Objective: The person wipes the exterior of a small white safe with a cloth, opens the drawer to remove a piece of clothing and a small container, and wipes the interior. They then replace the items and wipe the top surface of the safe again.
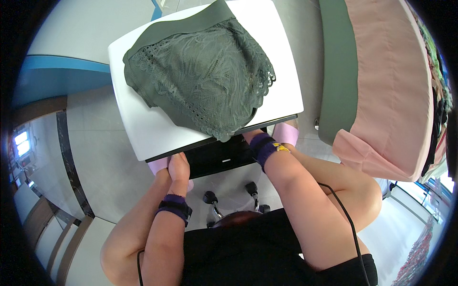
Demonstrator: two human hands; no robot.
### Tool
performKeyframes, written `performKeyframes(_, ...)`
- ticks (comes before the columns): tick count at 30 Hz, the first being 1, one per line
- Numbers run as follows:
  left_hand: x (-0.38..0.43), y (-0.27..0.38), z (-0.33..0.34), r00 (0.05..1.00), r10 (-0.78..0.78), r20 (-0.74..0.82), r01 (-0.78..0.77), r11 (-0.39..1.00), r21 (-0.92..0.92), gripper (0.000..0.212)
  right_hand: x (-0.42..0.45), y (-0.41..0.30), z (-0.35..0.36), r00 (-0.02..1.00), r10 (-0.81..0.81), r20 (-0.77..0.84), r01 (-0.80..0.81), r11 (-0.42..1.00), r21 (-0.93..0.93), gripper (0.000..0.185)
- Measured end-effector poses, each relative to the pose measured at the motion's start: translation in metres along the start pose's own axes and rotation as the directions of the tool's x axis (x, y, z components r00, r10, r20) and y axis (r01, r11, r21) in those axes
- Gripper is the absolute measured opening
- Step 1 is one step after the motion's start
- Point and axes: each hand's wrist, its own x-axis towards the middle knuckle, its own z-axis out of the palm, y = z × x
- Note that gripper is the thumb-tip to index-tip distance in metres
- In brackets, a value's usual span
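Note:
A grey-green lace undergarment [204, 71] lies spread on a small white tabletop [134, 132] with a black front edge. Its smooth band is at the far side, and its scalloped lace hangs slightly over the near edge. My left hand [179, 166] is at the underside of that edge, near the left corner, with its fingertips hidden. Only the base of my right hand [252, 134] shows; the rest is beneath the tabletop, below the lace. A black panel or drawer [220, 157] sits under the tabletop between my hands. What either hand grips cannot be seen.
On the right, pink fabric [391, 82] and a green strip [338, 71] cover a long padded surface, with mixed fabrics beyond. A blue-edged white surface [89, 28] stands at upper left. Chair casters [210, 197] are on the floor below. Black cables run along both my arms.

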Motion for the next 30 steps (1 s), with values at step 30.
performKeyframes(30, 0.000, -0.006, 0.009, 0.999, -0.018, -0.034, 0.015, 0.998, -0.062, 0.019, -0.001, -0.114, 0.073, 0.978, 0.205, -0.047, -0.163, 0.878, 0.450, 0.027)
